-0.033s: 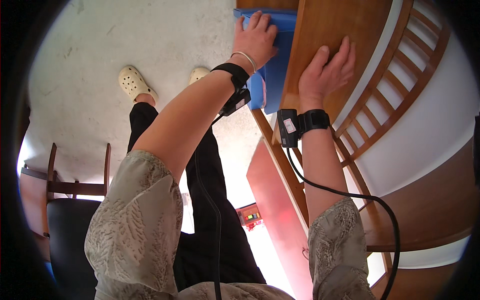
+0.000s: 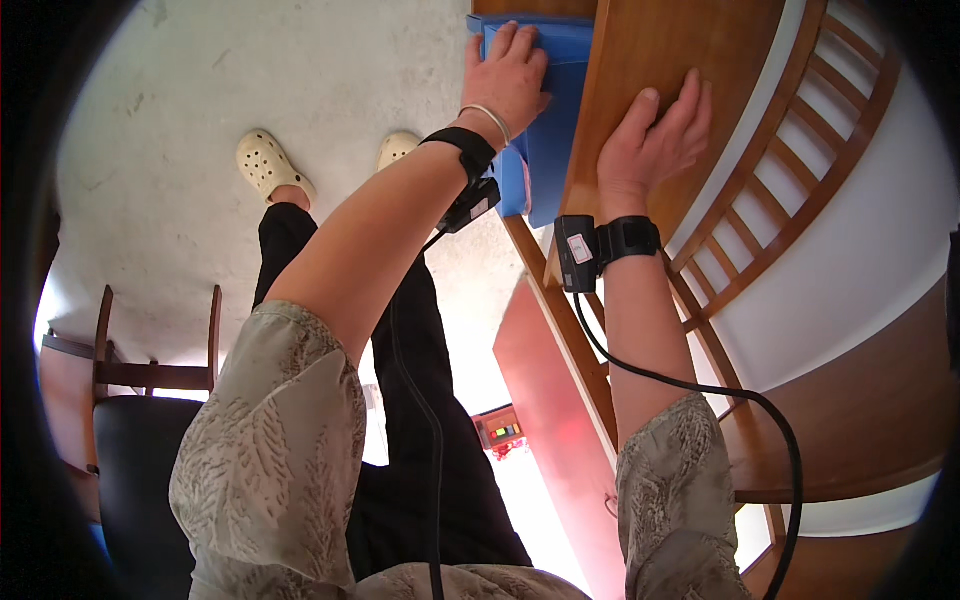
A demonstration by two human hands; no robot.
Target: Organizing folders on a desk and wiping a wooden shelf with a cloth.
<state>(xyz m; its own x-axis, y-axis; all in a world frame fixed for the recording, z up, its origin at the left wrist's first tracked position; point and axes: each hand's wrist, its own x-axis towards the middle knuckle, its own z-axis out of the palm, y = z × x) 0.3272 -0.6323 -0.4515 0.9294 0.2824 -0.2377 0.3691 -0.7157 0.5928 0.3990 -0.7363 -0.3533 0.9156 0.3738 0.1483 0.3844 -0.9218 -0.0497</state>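
At the top centre, my left hand [image 2: 508,82] grips a blue folder-like object [image 2: 563,115], its curled fingers over the upper part and some fingertips hidden. The folder sits beside a wooden board [image 2: 640,40]. My right hand [image 2: 650,145] rests against that board, thumb and fingers apart, holding nothing. A black device on a strap [image 2: 580,250] is on my right wrist, with a cable hanging from it; a similar one [image 2: 470,205] is on my left wrist.
A slatted wooden rail [image 2: 755,200] curves along the right beside a white wall [image 2: 840,280]. A dark chair [image 2: 130,460] stands at the lower left. My feet in cream clogs [image 2: 268,160] are on the pale floor [image 2: 180,90]. A pink panel [image 2: 540,400] is at the lower centre.
My right hand and wrist have shifted very slightly upward. My left hand is almost unchanged on the blue object.
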